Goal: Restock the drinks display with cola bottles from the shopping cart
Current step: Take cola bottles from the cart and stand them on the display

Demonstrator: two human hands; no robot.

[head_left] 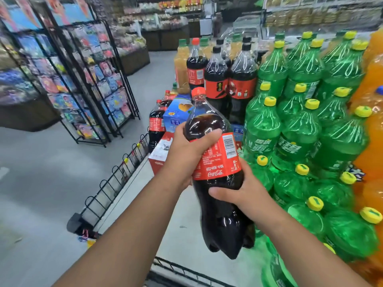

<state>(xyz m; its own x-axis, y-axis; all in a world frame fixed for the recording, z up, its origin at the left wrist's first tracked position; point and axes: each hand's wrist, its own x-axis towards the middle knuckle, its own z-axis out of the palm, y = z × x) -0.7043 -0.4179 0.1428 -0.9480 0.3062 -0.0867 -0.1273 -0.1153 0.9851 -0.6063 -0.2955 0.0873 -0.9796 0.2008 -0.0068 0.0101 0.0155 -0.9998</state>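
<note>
A large cola bottle (215,162) with a red cap and red label is held in the air over the display platform (182,224), tilted slightly. My left hand (186,150) grips its shoulder and upper label. Lower down, my right hand (238,189) grips its body just below the label. Behind it stand several cola bottles (217,79) stacked on the display, some with black caps. Two more red-capped cola bottles (156,123) stand at the display's far left edge. No shopping cart shows in this view.
Green soda bottles (300,131) fill the display's right side, with orange soda (373,100) beyond them. Boxes (176,117) sit behind the held bottle. A low black wire fence (116,177) edges the platform. Black racks of packaged goods (87,79) stand across the grey aisle.
</note>
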